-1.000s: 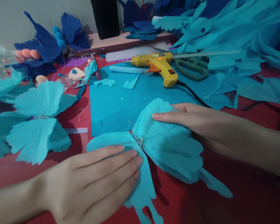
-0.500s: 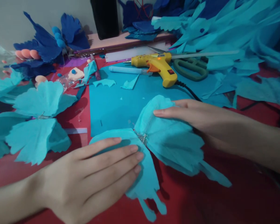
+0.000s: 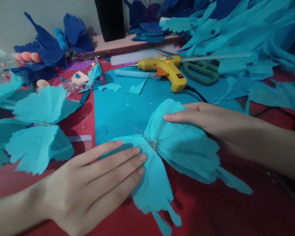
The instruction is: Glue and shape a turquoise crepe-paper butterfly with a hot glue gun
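Note:
A turquoise crepe-paper butterfly (image 3: 184,144) lies in front of me, its two halves joined by a thin silvery wire at the middle. My left hand (image 3: 95,183) rests flat on the left wing, its fingers stretched out and close together. The right wing is pinched near its upper edge by my right hand (image 3: 194,114), thumb on top and the other fingers mostly hidden underneath. Narrow tails stick out from the lower edges of both wings. Beneath the butterfly are a blue sheet (image 3: 123,114) and a red surface (image 3: 206,209).
A yellow glue gun (image 3: 162,65) with its indicator lit lies beyond, beside green-handled scissors (image 3: 201,73) and a capped pen (image 3: 132,73). Another turquoise butterfly (image 3: 41,131) sits at left, dark blue ones (image 3: 51,42) behind. Turquoise paper pieces (image 3: 236,39) heap up at right. A black phone (image 3: 110,19) stands upright at the back.
The butterfly has shifted slightly to the right, with my right hand keeping its pinch on the wing. My left hand's fingertips now sit a little further left, away from the wired middle.

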Demonstrator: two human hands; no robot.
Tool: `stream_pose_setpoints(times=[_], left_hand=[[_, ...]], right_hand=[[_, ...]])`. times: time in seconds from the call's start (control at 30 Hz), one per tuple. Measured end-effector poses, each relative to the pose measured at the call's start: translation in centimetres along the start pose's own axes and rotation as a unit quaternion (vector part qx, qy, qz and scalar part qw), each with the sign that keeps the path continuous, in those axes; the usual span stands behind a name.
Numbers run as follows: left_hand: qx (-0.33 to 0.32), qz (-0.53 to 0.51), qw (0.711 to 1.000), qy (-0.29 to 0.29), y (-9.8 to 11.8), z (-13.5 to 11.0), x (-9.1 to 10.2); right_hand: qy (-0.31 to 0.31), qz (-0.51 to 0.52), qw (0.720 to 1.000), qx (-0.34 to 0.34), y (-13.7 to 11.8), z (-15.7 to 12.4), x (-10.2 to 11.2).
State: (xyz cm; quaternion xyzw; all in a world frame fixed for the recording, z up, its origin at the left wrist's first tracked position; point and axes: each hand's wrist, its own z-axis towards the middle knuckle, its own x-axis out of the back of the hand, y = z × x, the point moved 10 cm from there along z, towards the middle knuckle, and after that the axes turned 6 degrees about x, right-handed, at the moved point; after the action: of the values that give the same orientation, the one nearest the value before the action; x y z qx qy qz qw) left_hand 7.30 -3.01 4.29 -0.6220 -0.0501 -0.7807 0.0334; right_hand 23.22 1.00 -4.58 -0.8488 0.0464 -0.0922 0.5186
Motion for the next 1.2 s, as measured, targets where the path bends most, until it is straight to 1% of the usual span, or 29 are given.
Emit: stream_pose_setpoints(times=[0.07,0.13,0.2,0.57,0.73,0.9,1.07,1.2], left_hand=[[-0.001,0.001,1.000,0.001,0.0,0.0,0.0],[-0.007,-0.007,1.000,0.003,0.2,0.0,0.1],[-0.011,-0.015,1.000,0.005,0.3,0.0,0.1],[-0.034,0.015,0.999,0.014,0.9,-0.2,0.1],[-0.030,0.009,0.999,0.015,0.8,-0.1,0.2],[-0.032,-0.016,0.999,0.008,0.8,0.1,0.1],[-0.044,-0.002,0.999,0.011,1.0,0.0,0.1],[-0.049,-0.014,0.999,0.008,0.9,0.0,0.1]], right_hand=[[-0.019,0.046,0.998,-0.038,0.6,-0.2,-0.4],[-0.040,0.068,0.996,-0.051,0.9,-0.4,-0.9],[-0.059,0.074,0.994,-0.049,0.8,-0.4,-1.2],[-0.087,0.073,0.993,-0.039,0.9,-0.4,-1.7],[-0.081,0.063,0.994,-0.045,0.9,-0.5,-1.5],[-0.043,0.050,0.997,-0.048,0.7,-0.2,-0.7],[-0.052,0.044,0.996,-0.052,1.0,-0.2,-0.8],[-0.058,0.043,0.996,-0.050,1.1,-0.4,-0.9]])
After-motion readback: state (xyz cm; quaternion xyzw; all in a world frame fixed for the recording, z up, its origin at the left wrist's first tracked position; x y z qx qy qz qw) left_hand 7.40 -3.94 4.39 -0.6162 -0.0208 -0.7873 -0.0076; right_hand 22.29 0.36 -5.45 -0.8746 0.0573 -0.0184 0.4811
